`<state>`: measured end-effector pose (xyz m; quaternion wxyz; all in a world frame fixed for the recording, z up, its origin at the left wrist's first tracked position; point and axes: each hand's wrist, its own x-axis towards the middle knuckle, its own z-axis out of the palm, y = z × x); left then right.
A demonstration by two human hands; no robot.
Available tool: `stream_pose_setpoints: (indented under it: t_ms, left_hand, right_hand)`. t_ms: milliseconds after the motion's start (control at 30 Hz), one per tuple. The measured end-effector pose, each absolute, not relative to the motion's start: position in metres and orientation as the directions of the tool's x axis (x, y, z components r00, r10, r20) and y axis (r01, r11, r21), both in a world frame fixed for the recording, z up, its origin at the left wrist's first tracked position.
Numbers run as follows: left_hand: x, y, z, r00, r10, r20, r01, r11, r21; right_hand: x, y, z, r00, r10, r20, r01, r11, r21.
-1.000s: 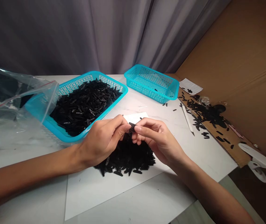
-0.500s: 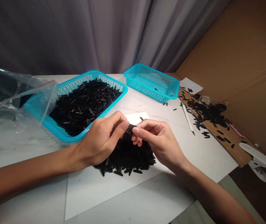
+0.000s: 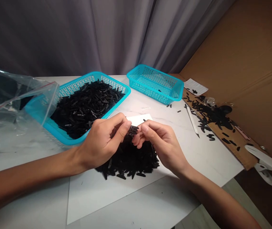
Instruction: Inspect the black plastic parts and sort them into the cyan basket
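Observation:
My left hand (image 3: 103,140) is closed, thumb against fingers, around a small bundle of slim black plastic pieces (image 3: 132,130) lying side by side, their ends sticking out to the right. Close to those ends is my right hand (image 3: 163,138), its thumb and fingertips drawn together; whether a piece sits between them is hidden. Beneath both hands, a heap of the same black pieces (image 3: 136,162) lies on a white sheet (image 3: 97,197). A turquoise basket (image 3: 61,138) full of such pieces stands just behind my left hand.
A second turquoise basket (image 3: 155,92) with one small dark piece inside stands at the back. To the right, more black pieces (image 3: 218,116) are scattered on cardboard (image 3: 241,156) near a white pencil-like tool (image 3: 192,122). A clear plastic bag (image 3: 18,105) overlaps the full basket.
My right thumb and fingers have come off the ends of the bundle and shifted slightly right. The bundle stays in my left hand, more of it now showing.

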<state>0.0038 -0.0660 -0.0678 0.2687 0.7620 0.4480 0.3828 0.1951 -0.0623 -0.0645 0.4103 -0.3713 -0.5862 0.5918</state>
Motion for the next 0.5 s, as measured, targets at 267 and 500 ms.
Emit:
stream_pose_setpoints:
  t_ms: [267, 500]
  left_hand:
    - [0.0029, -0.0676, -0.0659, 0.295, 0.879, 0.374, 0.496, -0.476, 0.726]
    - [0.0039, -0.068, -0.0661, 0.324, 0.873, 0.364, 0.47, -0.482, 0.739]
  right_hand:
    - [0.1968, -0.0647, -0.0645, -0.402, 0.908, 0.12, 0.098, 0.173, -0.98]
    - [0.1966, -0.065, -0.0679, -0.477, 0.865, 0.154, 0.178, 0.267, -0.947]
